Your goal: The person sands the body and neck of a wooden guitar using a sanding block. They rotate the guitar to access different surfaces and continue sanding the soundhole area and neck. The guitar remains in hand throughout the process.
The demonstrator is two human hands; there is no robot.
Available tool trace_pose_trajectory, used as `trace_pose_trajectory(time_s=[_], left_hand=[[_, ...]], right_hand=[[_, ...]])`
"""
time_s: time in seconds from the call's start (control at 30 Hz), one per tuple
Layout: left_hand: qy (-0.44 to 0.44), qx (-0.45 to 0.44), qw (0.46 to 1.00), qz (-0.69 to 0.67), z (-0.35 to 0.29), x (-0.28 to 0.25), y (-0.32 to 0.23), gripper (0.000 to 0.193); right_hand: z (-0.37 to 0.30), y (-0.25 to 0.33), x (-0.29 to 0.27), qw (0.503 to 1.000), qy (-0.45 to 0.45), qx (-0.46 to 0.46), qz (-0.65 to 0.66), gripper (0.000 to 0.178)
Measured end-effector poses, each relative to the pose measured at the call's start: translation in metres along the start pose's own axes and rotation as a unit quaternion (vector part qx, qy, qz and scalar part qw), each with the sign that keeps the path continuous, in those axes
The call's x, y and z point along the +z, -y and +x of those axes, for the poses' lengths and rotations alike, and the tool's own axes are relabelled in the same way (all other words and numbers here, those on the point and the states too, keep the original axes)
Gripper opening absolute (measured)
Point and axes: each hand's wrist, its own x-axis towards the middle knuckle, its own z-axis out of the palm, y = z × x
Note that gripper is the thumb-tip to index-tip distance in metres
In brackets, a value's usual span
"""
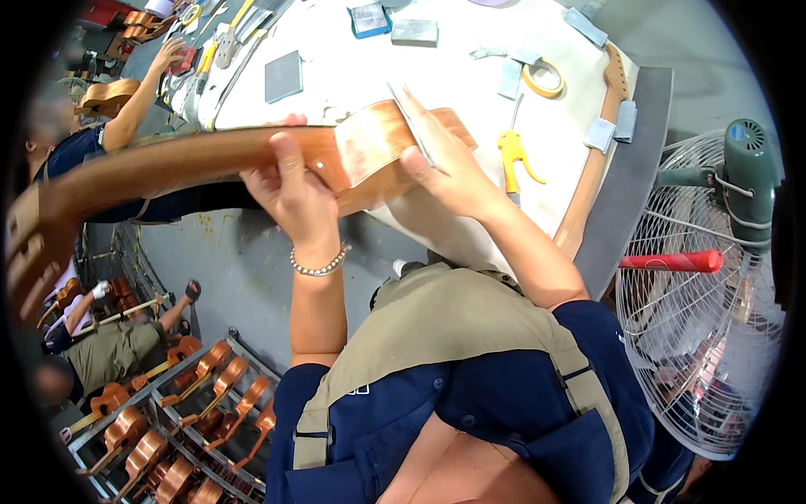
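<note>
An unfinished wooden ukulele (369, 141) is held on its side above the near edge of the bench, its blurred neck reaching out to the far left. My left hand (298, 197) wraps round the neck close to the body, thumb on the near side and fingertips partly hidden behind. My right hand (451, 168) lies along the body's side with a thin grey sheet (409, 124), which looks like sandpaper, between palm and wood. The hand covers most of the sheet.
Grey sanding pads (284, 76), a tape roll (543, 77) and a yellow air blow gun (511, 160) lie on the pale bench (336, 50). Another neck (588, 172) lies along its right edge. A fan (705, 294) stands right; racked ukuleles (220, 378) and co-workers (138, 126) are left.
</note>
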Motion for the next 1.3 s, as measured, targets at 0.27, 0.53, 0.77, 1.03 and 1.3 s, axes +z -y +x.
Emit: trace_pose_trajectory(time_s=[0.27,0.53,0.77,1.03,1.3], left_hand=[[-0.076,0.016,0.997,-0.005,-0.004,-0.055,-0.01,0.034],[-0.016,0.004,1.0,0.008,-0.008,0.0,-0.009,0.027],[-0.089,-0.046,0.995,0.005,-0.015,0.009,-0.015,0.029],[-0.167,-0.007,0.984,-0.065,-0.038,-0.085,-0.034,0.018],[-0.32,-0.018,0.934,-0.157,-0.07,-0.186,-0.028,0.012]], right_hand=[[-0.04,-0.104,-0.005,0.983,0.077,0.168,0.005,0.067],[-0.026,0.003,0.01,0.972,-0.044,0.097,0.209,0.078],[0.017,0.053,0.005,0.966,0.059,-0.119,-0.224,0.076],[-0.015,0.0,0.038,0.979,0.093,-0.079,-0.166,0.066],[-0.034,-0.094,0.068,0.818,0.102,0.265,0.5,0.079]])
